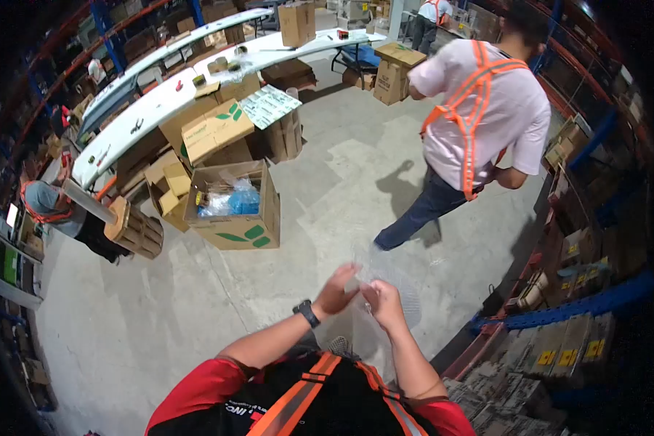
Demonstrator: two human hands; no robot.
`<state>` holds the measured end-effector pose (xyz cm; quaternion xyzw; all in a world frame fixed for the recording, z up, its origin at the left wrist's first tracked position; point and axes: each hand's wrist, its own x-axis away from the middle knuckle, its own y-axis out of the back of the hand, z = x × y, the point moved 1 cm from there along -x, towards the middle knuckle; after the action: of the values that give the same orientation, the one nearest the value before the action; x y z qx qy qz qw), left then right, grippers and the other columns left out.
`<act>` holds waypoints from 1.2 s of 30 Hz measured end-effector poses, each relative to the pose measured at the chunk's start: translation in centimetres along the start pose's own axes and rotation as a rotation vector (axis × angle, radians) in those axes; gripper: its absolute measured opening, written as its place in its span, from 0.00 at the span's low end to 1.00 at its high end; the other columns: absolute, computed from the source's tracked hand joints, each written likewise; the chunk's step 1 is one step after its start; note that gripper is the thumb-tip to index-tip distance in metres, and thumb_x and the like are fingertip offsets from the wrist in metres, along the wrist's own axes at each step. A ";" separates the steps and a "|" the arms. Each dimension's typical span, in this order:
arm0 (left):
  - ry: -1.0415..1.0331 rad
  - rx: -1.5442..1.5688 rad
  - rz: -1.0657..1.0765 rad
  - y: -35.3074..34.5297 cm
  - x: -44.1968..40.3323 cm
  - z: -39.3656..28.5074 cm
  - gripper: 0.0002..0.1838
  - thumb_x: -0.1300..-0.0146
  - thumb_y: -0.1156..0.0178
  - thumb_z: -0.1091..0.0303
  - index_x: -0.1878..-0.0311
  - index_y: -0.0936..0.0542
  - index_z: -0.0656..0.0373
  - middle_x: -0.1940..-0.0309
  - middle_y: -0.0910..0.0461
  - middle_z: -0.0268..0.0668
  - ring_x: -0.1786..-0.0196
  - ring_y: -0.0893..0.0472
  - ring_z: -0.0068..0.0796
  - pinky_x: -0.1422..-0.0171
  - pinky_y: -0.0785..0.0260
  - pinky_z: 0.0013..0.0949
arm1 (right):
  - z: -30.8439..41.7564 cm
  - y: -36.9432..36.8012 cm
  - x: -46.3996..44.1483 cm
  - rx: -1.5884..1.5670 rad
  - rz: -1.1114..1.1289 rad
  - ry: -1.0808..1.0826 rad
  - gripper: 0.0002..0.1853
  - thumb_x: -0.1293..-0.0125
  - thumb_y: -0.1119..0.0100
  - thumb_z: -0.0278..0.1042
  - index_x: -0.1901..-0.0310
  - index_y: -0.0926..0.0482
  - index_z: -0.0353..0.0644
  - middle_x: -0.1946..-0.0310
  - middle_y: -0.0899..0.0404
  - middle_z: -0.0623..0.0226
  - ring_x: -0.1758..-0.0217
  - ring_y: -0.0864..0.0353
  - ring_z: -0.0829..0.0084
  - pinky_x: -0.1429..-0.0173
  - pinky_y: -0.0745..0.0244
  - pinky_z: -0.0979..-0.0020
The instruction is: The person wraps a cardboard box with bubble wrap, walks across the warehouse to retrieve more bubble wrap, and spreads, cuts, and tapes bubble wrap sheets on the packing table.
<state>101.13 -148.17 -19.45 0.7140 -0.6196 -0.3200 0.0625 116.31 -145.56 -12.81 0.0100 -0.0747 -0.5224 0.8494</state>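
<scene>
A sheet of clear bubble wrap [410, 299] hangs in front of my body, its see-through edges hard to make out against the floor. My right hand [385, 301] is closed, pinching the wrap near its upper part. Close beside it, my left hand [336, 292], with a dark watch on the wrist, has its fingers curled toward the thumb at the wrap's other side. Its fingertips are slightly blurred. The two hands are a small gap apart at chest height.
An open carton [232, 229] holding plastic and blue material stands ahead left. Behind it are stacked cartons [218, 134] and a long white table [142, 120]. A co-worker [479, 116] walks at right; another person [58, 207] is far left. Loaded shelving [567, 312] lines the right.
</scene>
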 end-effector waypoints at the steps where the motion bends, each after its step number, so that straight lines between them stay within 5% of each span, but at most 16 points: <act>1: -0.131 -0.087 -0.071 0.0 -2.3 1.5 0.24 0.48 0.38 0.71 0.46 0.28 0.64 0.50 0.26 0.51 0.43 0.29 0.48 0.38 0.36 0.38 | 0.4 0.3 -2.0 -0.008 0.027 -0.007 0.15 0.36 0.45 0.35 0.80 0.31 0.45 0.85 0.34 0.79 0.84 0.37 0.86 0.82 0.44 0.79; 3: -0.131 0.024 -0.203 1.7 -7.3 2.8 0.14 0.45 0.41 0.73 0.54 0.23 0.62 0.56 0.23 0.47 0.52 0.24 0.44 0.47 0.31 0.36 | 3.5 1.4 -6.1 -0.150 -0.060 -0.198 0.15 0.36 0.45 0.35 0.80 0.32 0.47 0.86 0.36 0.80 0.84 0.39 0.87 0.82 0.45 0.80; 5: 0.089 0.240 -0.216 4.4 -12.3 2.1 0.09 0.43 0.42 0.73 0.59 0.22 0.62 0.60 0.21 0.44 0.60 0.22 0.39 0.54 0.30 0.33 | 4.4 3.7 -11.2 -0.210 -0.091 -0.169 0.15 0.35 0.45 0.34 0.81 0.33 0.46 0.85 0.36 0.79 0.84 0.39 0.86 0.81 0.39 0.78; 8: 0.082 0.356 -0.165 4.6 -16.7 5.0 0.05 0.41 0.42 0.71 0.64 0.21 0.63 0.69 0.22 0.38 0.67 0.23 0.31 0.60 0.31 0.29 | 6.2 6.4 -18.1 -0.337 -0.179 -0.160 0.15 0.36 0.46 0.33 0.80 0.34 0.46 0.85 0.37 0.80 0.84 0.40 0.87 0.80 0.39 0.78; 9: 0.068 0.379 -0.145 3.7 -17.6 6.3 0.05 0.41 0.42 0.71 0.64 0.21 0.63 0.69 0.22 0.38 0.67 0.23 0.31 0.60 0.31 0.29 | 6.2 6.9 -20.5 -0.329 -0.211 -0.154 0.15 0.36 0.46 0.33 0.80 0.34 0.46 0.85 0.37 0.80 0.84 0.40 0.87 0.80 0.39 0.78; 11: 0.194 0.423 0.336 2.7 -19.8 7.3 0.05 0.41 0.42 0.72 0.63 0.21 0.63 0.66 0.22 0.36 0.62 0.23 0.25 0.57 0.31 0.27 | 6.3 7.6 -25.2 -0.429 -0.327 -0.099 0.15 0.35 0.46 0.34 0.80 0.34 0.47 0.85 0.37 0.81 0.83 0.41 0.87 0.80 0.42 0.79; 15: -0.036 0.518 0.361 2.4 -29.2 8.9 0.08 0.40 0.42 0.72 0.59 0.22 0.63 0.62 0.22 0.36 0.60 0.24 0.23 0.56 0.32 0.26 | 9.3 8.6 -33.2 -0.234 -0.422 -0.045 0.16 0.36 0.45 0.37 0.80 0.34 0.47 0.86 0.37 0.80 0.85 0.41 0.86 0.81 0.46 0.79; 17: 0.169 0.542 0.156 3.1 -34.4 10.5 0.13 0.43 0.39 0.69 0.55 0.23 0.61 0.63 0.24 0.36 0.63 0.24 0.24 0.60 0.31 0.28 | 9.9 8.9 -36.2 -0.119 -0.588 0.167 0.16 0.36 0.46 0.31 0.81 0.35 0.46 0.85 0.39 0.82 0.82 0.46 0.89 0.79 0.49 0.81; 22: 0.141 0.619 0.173 4.5 -51.4 12.9 0.13 0.40 0.41 0.62 0.60 0.22 0.62 0.65 0.24 0.37 0.64 0.25 0.25 0.61 0.32 0.26 | 8.1 9.1 -45.7 0.214 -0.669 0.265 0.12 0.40 0.42 0.30 0.79 0.30 0.38 0.88 0.35 0.73 0.84 0.38 0.82 0.79 0.42 0.76; 24: 0.282 0.255 0.649 4.4 -57.6 14.2 0.19 0.39 0.44 0.55 0.65 0.20 0.65 0.70 0.23 0.43 0.62 0.24 0.25 0.57 0.32 0.28 | 6.5 9.0 -50.8 0.432 -0.607 0.318 0.09 0.44 0.40 0.29 0.77 0.28 0.36 0.86 0.28 0.60 0.84 0.28 0.67 0.77 0.35 0.69; 27: 0.183 -0.047 0.468 1.1 -63.3 20.1 0.24 0.40 0.45 0.50 0.72 0.20 0.66 0.72 0.23 0.46 0.65 0.23 0.26 0.60 0.31 0.30 | 3.7 10.5 -58.7 0.528 -0.508 0.368 0.04 0.46 0.43 0.26 0.72 0.25 0.34 0.80 0.25 0.51 0.77 0.22 0.63 0.71 0.30 0.67; 28: 0.395 0.134 0.705 0.6 -66.2 22.1 0.20 0.40 0.43 0.54 0.70 0.19 0.65 0.70 0.21 0.42 0.66 0.23 0.26 0.62 0.30 0.30 | 3.6 11.0 -61.3 0.383 -0.450 0.288 0.05 0.46 0.43 0.28 0.71 0.24 0.35 0.78 0.24 0.51 0.74 0.21 0.53 0.69 0.28 0.62; 29: 0.424 0.108 0.690 0.0 -67.7 24.3 0.20 0.40 0.43 0.54 0.70 0.19 0.65 0.70 0.21 0.42 0.66 0.23 0.26 0.62 0.30 0.30 | 3.1 11.3 -63.7 0.352 -0.424 0.291 0.05 0.46 0.43 0.28 0.71 0.24 0.35 0.78 0.24 0.51 0.74 0.21 0.53 0.69 0.28 0.62; 32: 0.813 0.772 0.508 -0.1 -71.7 31.2 0.06 0.39 0.44 0.68 0.69 0.22 0.60 0.75 0.22 0.33 0.73 0.26 0.21 0.71 0.32 0.27 | 0.6 12.3 -72.1 0.545 -0.065 0.194 0.09 0.44 0.43 0.36 0.67 0.22 0.38 0.77 0.22 0.54 0.72 0.21 0.57 0.65 0.27 0.62; 35: 0.397 0.328 0.331 2.5 -75.9 34.7 0.09 0.37 0.49 0.69 0.64 0.22 0.63 0.71 0.19 0.42 0.68 0.20 0.32 0.64 0.29 0.33 | 4.5 14.5 -79.4 0.435 0.318 0.406 0.10 0.44 0.42 0.37 0.67 0.22 0.39 0.78 0.23 0.56 0.72 0.21 0.58 0.65 0.27 0.64; 36: 0.337 0.175 0.289 3.9 -77.0 34.8 0.09 0.38 0.50 0.70 0.63 0.22 0.63 0.69 0.20 0.45 0.66 0.20 0.38 0.61 0.29 0.35 | 7.9 15.7 -81.6 0.442 0.357 0.288 0.14 0.47 0.38 0.43 0.66 0.23 0.41 0.73 0.21 0.62 0.67 0.22 0.56 0.61 0.28 0.61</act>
<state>77.16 -67.12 -15.77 0.6638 -0.7216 -0.1291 0.1481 92.96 -65.41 -13.04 0.2549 -0.0660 -0.3293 0.9068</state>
